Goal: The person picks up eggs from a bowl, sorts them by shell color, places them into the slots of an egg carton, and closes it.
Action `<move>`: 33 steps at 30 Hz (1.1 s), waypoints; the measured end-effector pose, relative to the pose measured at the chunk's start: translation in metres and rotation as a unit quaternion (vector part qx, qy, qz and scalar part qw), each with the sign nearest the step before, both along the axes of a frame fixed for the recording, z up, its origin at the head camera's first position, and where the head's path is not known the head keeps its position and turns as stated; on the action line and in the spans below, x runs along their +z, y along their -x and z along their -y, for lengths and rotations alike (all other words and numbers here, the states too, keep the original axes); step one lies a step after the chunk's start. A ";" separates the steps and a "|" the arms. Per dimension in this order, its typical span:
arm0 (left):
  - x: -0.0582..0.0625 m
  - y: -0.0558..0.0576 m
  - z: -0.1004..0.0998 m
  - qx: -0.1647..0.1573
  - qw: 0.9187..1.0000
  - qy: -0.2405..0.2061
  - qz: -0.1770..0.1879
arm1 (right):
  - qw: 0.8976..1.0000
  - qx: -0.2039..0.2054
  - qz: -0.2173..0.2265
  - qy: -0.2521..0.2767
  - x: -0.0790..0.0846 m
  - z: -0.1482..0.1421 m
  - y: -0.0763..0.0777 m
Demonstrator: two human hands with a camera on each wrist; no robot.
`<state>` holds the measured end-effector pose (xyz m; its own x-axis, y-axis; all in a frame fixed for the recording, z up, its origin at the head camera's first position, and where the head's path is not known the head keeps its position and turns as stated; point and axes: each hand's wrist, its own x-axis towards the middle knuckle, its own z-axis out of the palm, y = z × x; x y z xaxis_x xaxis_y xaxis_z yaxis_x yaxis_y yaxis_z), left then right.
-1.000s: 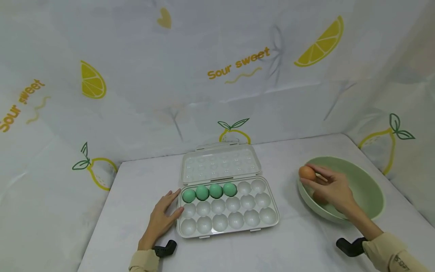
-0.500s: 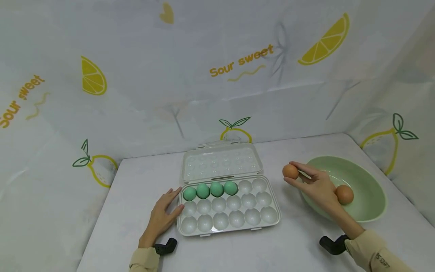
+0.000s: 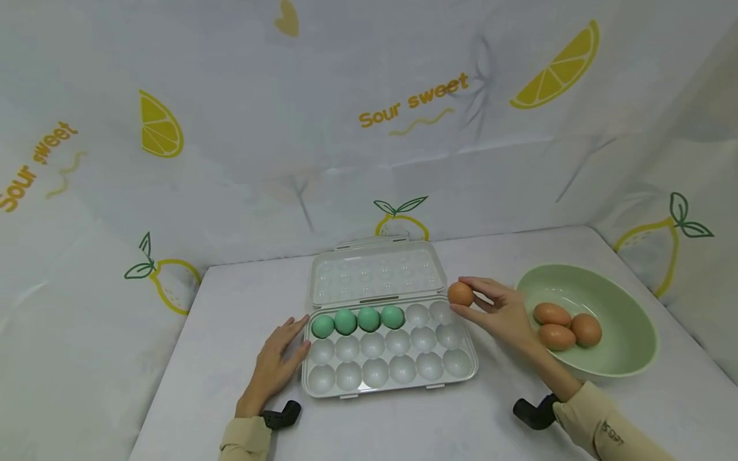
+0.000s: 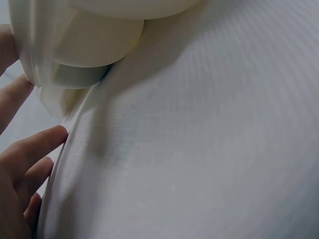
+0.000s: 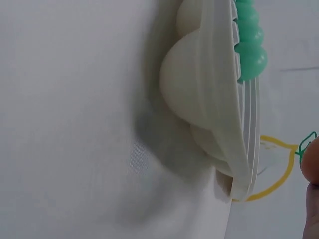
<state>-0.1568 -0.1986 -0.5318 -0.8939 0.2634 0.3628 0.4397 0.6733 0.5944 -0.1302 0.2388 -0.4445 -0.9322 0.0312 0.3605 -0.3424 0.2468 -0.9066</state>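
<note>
My right hand (image 3: 507,317) pinches a brown egg (image 3: 460,294) between thumb and fingers, above the back right corner of the white egg carton (image 3: 369,386). That egg (image 5: 311,162) also shows at the right edge of the right wrist view. Several green eggs (image 3: 369,319) fill the left part of the carton's back row; its other cups are bare. With relaxed fingers, my left hand (image 3: 273,365) touches the carton's left side. In the left wrist view, the fingers (image 4: 40,144) lie against the carton's edge and the table.
A light green bowl (image 3: 628,333) with 3 brown eggs (image 3: 556,336) stands to the right. The carton's clear lid (image 3: 377,275) lies folded back behind it. A lemon-printed sheet (image 3: 259,128) rises behind the white table (image 3: 438,429).
My right hand has carried the brown egg left from the bowl to over the carton, uncovering the eggs in the bowl. The left hand stays at the carton's side.
</note>
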 end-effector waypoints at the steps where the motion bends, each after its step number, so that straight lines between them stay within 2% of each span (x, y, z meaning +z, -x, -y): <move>1: 0.000 0.000 0.000 0.000 1.000 0.000 -0.002 | 1.000 0.003 0.007 -0.002 0.000 0.004 0.000; 6: -0.001 0.000 0.001 -0.004 1.000 -0.003 -0.006 | 0.999 0.026 0.028 0.006 -0.001 0.030 0.003; 13: -0.001 0.000 0.000 -0.002 1.000 -0.003 0.001 | 0.996 0.077 0.020 0.045 -0.002 0.070 0.006; 20: -0.002 0.000 0.000 -0.002 1.000 -0.008 0.005 | 0.989 0.112 0.027 0.094 -0.004 0.105 0.007; 24: -0.002 0.000 0.000 -0.002 1.000 -0.012 0.005 | 0.982 0.138 0.035 0.127 -0.006 0.124 0.007; 27: -0.001 0.000 0.000 -0.003 1.000 -0.011 0.003 | 0.979 0.148 0.039 0.134 -0.008 0.138 0.007; 33: -0.001 0.000 0.001 -0.004 1.000 -0.009 -0.001 | 0.981 0.154 0.033 0.116 -0.015 0.165 0.004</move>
<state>-0.1569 -0.1993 -0.5329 -0.8916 0.2630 0.3686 0.4450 0.6593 0.6061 -0.1342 0.0741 -0.4594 -0.9315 -0.1823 0.3147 -0.3061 -0.0742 -0.9491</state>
